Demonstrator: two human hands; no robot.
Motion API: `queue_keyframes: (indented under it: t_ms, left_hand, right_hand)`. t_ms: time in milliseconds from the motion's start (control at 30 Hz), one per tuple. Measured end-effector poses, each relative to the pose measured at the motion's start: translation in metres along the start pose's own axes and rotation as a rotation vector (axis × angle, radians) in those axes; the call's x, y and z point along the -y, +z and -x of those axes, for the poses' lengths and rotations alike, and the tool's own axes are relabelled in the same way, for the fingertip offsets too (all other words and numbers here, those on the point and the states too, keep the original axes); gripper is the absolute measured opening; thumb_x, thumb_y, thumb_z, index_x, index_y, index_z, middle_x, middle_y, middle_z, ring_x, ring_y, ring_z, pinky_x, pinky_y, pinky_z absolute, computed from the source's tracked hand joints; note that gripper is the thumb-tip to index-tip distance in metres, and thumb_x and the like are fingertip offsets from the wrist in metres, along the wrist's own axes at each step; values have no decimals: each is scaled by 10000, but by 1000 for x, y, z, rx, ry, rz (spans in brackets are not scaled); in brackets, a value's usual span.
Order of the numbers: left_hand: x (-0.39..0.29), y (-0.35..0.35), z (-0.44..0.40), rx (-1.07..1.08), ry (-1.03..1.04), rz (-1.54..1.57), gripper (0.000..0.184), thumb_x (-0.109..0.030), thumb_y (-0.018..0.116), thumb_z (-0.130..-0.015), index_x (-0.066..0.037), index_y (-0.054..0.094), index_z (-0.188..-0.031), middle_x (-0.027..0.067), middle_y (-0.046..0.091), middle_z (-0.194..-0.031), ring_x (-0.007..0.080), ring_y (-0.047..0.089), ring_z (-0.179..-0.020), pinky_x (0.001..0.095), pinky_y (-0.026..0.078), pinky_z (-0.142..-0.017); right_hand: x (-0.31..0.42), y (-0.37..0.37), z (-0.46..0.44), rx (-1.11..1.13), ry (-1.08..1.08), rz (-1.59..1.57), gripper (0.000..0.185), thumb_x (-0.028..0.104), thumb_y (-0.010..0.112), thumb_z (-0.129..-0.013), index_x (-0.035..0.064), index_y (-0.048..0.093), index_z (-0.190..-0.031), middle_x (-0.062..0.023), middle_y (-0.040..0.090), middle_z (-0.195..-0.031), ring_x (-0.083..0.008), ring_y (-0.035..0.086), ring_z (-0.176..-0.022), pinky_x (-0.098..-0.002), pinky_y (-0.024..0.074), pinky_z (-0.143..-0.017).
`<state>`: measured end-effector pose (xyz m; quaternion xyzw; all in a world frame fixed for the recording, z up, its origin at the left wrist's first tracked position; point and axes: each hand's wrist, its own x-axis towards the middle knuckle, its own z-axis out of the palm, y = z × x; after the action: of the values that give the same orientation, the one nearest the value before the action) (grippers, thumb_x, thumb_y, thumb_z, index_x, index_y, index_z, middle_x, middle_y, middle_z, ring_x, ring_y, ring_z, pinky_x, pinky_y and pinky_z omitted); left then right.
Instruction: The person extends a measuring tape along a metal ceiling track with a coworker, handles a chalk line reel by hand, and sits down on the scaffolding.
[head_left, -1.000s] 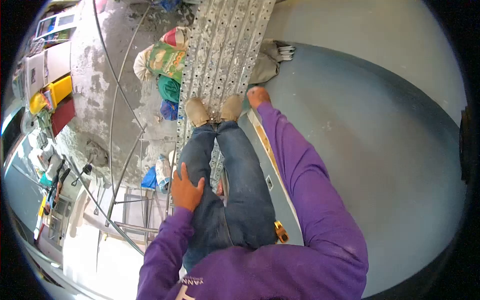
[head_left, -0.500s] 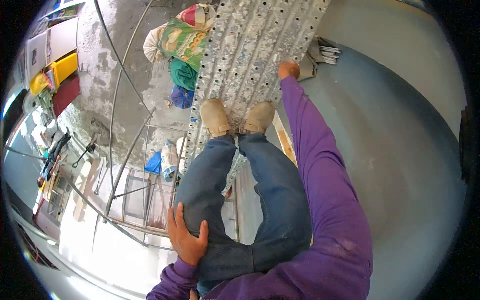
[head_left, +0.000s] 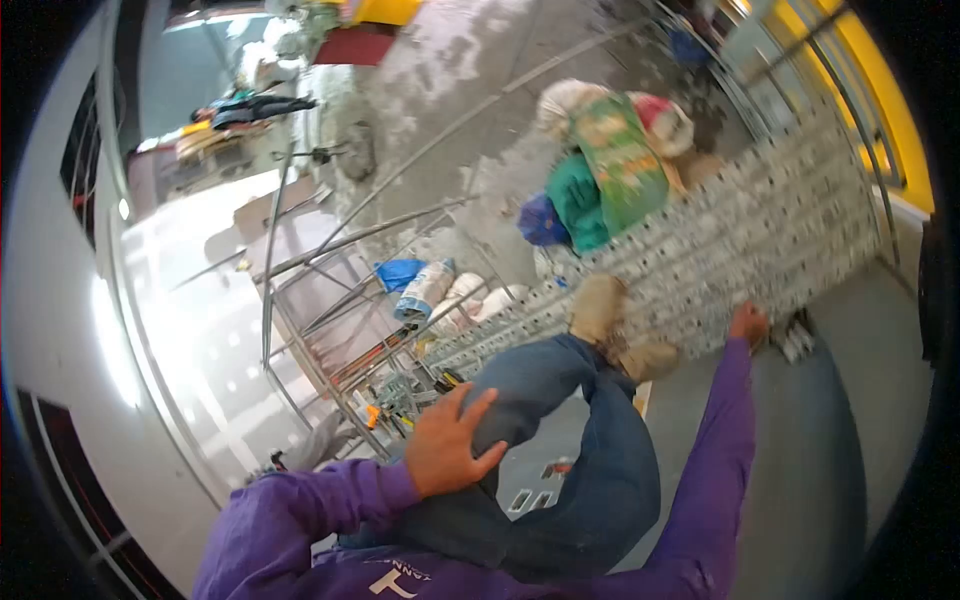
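Note:
My left hand (head_left: 450, 445) rests on the knee of my jeans (head_left: 535, 385) with its fingers spread, holding nothing. Stretched out to the right, my right hand (head_left: 748, 323) has its fingers curled at the edge of the perforated metal plank (head_left: 720, 250); what it grips, if anything, is too small to make out. Grey folded items (head_left: 797, 337) lie just right of that hand. Both tan shoes (head_left: 598, 308) stand on the paint-spattered plank.
Below the plank lie a green printed sack (head_left: 618, 165), a teal bundle (head_left: 577, 200) and a blue bag (head_left: 541, 221). Scaffold tubes (head_left: 345, 240) cross the left side. Another person (head_left: 262, 108) is far off at upper left. A grey wall (head_left: 810, 440) borders the right.
The view has swung left and tilted, so the plank now runs diagonally. My right hand stays at the plank's edge. My left hand remains spread on my leg, and my knees are bent more.

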<state>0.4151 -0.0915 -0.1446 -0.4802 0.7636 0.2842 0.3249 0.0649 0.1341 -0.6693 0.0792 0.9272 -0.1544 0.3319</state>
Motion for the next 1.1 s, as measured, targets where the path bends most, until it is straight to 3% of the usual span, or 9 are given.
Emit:
queue_keyframes:
  t_ms: [167, 200, 333, 433, 600, 700, 767, 967, 1100]
  left_hand:
    - [-1, 8, 19, 64, 31, 50, 686, -445, 659, -896, -128, 451, -1468, 255, 440, -1436, 444, 478, -1284, 548, 411, -1041]
    - [-1, 13, 25, 77, 22, 64, 682, -447, 650, -897, -128, 454, -1466, 254, 437, -1436, 440, 473, -1287, 542, 413, -1036]
    - [-1, 25, 44, 139, -45, 132, 673, -432, 641, -883, -121, 467, -1454, 259, 436, -1433, 444, 467, -1290, 544, 409, -1026]
    - [-1, 23, 56, 180, -122, 290, 666, -409, 650, -863, -116, 491, -1439, 266, 439, -1431, 456, 471, -1275, 562, 400, -1018]
    - [-16, 73, 61, -149, -96, 696, 602, -422, 656, -847, -116, 583, -1360, 229, 562, -1319, 421, 514, -1242, 553, 402, -1022]
    - [-34, -13, 109, -332, 110, 902, 579, -421, 649, -875, -115, 586, -1362, 204, 590, -1327, 389, 522, -1268, 518, 410, -1042]
    - [-49, -48, 137, -689, 236, 986, 534, -420, 629, -927, -112, 585, -1362, 197, 620, -1285, 388, 570, -1203, 500, 436, -1027]
    - [-33, -157, 249, -494, 275, 1650, 397, -362, 534, -1043, -58, 621, -1283, 158, 678, -1182, 286, 675, -1024, 405, 511, -900]
    - [-18, -158, 312, -550, 180, 1656, 343, -298, 513, -1054, -38, 632, -1242, 135, 694, -1049, 257, 677, -922, 388, 518, -843]
  right_hand:
    - [81, -23, 124, -11, -701, 47, 202, 255, 571, -970, 71, 634, -1023, -144, 653, -904, -335, 639, -813, -472, 511, -736]
    - [108, -25, 186, -189, -716, 116, 169, 237, 586, -950, 69, 606, -951, -155, 650, -879, -355, 642, -798, -473, 510, -713]
    - [187, -126, 366, 406, -1242, 52, 114, 160, 656, -871, 73, 589, -844, -146, 580, -748, -372, 599, -683, -460, 471, -618]
    - [240, -205, 473, 472, -1582, 76, 59, 116, 645, -899, 73, 659, -937, -156, 660, -829, -367, 661, -717, -432, 521, -624]
    - [306, -321, 573, 525, -1509, 241, 161, 194, 618, -963, 43, 655, -1003, -179, 682, -873, -357, 681, -809, -420, 538, -708]
    - [316, -366, 589, 531, -1541, 424, 233, 223, 560, -1013, 6, 618, -1072, -189, 652, -972, -310, 656, -916, -400, 517, -782]
    - [333, -390, 622, 764, -1391, 251, 188, 173, 521, -1036, -1, 591, -1045, -162, 659, -1075, -237, 652, -955, -353, 517, -837]
    - [370, -413, 700, 1207, -1255, -92, 149, 130, 457, -1065, -14, 459, -1099, -197, 674, -1107, -233, 654, -1045, -331, 515, -935]
    - [391, -427, 744, 1355, -1368, 96, 136, 116, 486, -1054, -12, 481, -1098, -209, 674, -1141, -215, 659, -1023, -314, 517, -924]
